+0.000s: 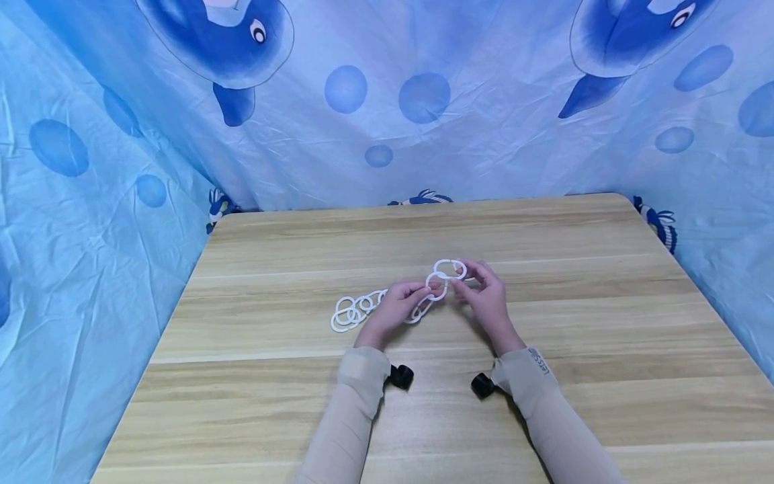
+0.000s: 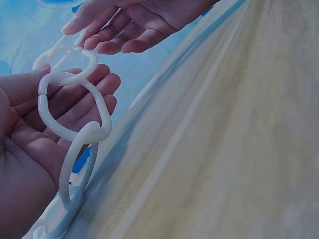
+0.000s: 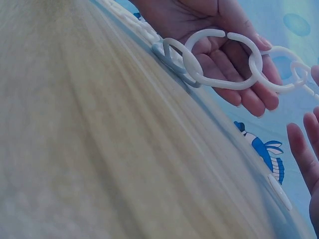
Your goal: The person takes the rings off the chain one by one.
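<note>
A chain of white plastic C-links runs through both hands. Palm up, my left hand (image 1: 396,306) pinches one link (image 2: 102,107) between thumb and fingers; a narrow gap in a link's ring (image 3: 204,33) shows in the right wrist view. My right hand (image 1: 488,296) holds the raised end link (image 1: 444,261) at its right side, thumb and fingertips at its edge. More links hang below the left palm toward the table. The rest of the chain (image 1: 353,314) lies bunched on the table left of the left hand, partly hidden behind it.
A single loose white link (image 3: 280,191) lies flat on the wooden table (image 1: 254,376) beyond the right hand, mostly hidden in the head view. A blue curtain (image 1: 375,40) with dolphin prints hangs behind and beside the table. Black wrist cameras (image 1: 402,376) sit under both cuffs.
</note>
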Demonstrator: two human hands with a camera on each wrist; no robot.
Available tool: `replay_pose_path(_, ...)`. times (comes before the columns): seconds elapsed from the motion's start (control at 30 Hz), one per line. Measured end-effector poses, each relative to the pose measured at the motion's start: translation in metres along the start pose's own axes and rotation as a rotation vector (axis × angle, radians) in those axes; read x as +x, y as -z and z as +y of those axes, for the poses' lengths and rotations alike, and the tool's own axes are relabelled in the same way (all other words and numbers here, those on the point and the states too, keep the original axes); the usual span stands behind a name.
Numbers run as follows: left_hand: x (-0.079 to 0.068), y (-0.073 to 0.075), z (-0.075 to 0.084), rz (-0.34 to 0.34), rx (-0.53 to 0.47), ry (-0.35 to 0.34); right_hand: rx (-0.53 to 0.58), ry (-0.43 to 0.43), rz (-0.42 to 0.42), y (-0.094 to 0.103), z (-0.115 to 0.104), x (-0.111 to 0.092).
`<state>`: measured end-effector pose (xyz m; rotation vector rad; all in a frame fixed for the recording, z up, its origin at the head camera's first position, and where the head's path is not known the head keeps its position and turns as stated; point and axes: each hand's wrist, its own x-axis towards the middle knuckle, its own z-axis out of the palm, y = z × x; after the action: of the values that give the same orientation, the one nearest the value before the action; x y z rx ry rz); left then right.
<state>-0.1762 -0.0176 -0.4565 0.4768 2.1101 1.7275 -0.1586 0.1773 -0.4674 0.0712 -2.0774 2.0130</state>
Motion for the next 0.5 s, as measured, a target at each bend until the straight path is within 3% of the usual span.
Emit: replay_pose_path(0.5, 0.0003, 0.0007, -0.0019, 0.030, -0.012, -0.021, -0.016, -0.004, 0.005, -0.0004, -0.0010, 0.0000)
